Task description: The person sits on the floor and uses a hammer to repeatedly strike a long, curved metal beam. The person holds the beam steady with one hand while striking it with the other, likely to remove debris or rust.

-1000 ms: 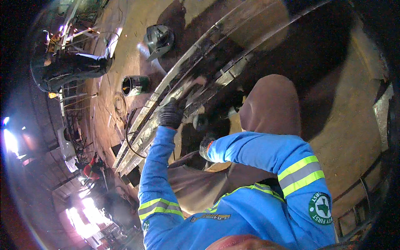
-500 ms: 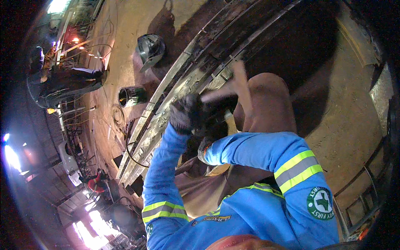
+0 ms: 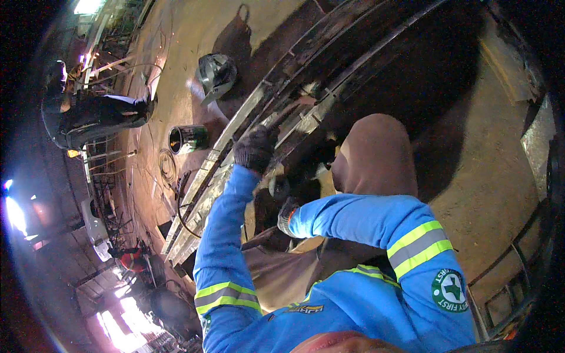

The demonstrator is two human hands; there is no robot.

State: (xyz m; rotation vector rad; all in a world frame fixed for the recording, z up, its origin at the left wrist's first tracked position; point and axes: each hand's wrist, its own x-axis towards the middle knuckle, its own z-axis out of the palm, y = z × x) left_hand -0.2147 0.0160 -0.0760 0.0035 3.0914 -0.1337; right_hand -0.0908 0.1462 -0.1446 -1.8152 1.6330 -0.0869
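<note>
My left hand (image 3: pixel 254 150), in a dark glove, is closed around the handle of a hammer (image 3: pixel 286 112). The hammer's blurred head (image 3: pixel 309 89) is down at the long metal bars (image 3: pixel 244 115), which run from lower left to upper right. Nearer to me, my right hand (image 3: pixel 287 216) is gloved too and reaches into the shadow beside the bars. Its fingers are hidden in the dark, so what it grips, if anything, does not show. A greyish round piece (image 3: pixel 279 187) sits between the two hands, too dim to name.
Beyond the bars lie a dark welding helmet (image 3: pixel 216 76), an open metal can (image 3: pixel 187 139) and a coiled cable (image 3: pixel 168 165). At the far left a person (image 3: pixel 97 117) bends over sparking metalwork. My bent knee (image 3: pixel 376 153) is close to the bars; a metal frame (image 3: pixel 512 282) stands at right.
The hammer has swung from raised above my knee, away to the upper left, down to the bars. My left hand has tipped forward with it. The right hand has hardly moved.
</note>
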